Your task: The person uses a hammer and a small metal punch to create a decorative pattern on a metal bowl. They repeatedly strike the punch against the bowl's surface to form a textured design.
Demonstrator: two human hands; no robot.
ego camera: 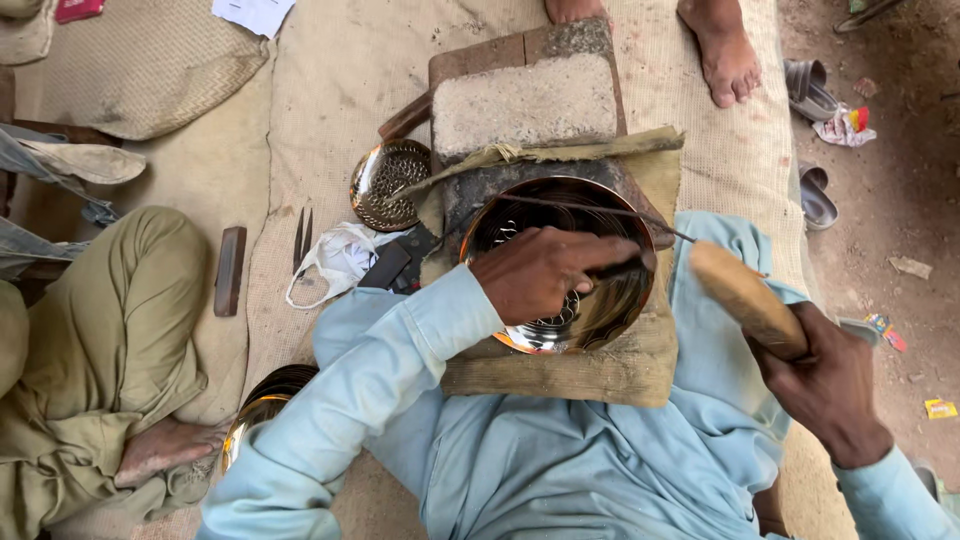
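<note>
A shiny brass plate (pixel 610 300) with engraved lines lies on a padded cloth block (pixel 600 375) in my lap. My left hand (pixel 545 272) rests over the plate and pinches a thin metal chisel (pixel 625 267) against its surface. My right hand (pixel 825 385) grips a wooden mallet (pixel 745 297), its head raised just right of the plate, close to the chisel's end. A thin metal rod (pixel 600 210) crosses the plate's upper rim.
A stone block on wood (pixel 525 100) sits beyond the plate. A perforated brass dish (pixel 385 183), a white rag (pixel 340 258), small shears (pixel 302 238) and a dark bar (pixel 230 270) lie left. Another person sits at left (pixel 110 330); someone's bare foot (pixel 722 50) is ahead. More brass plates (pixel 262 410) are beside my elbow.
</note>
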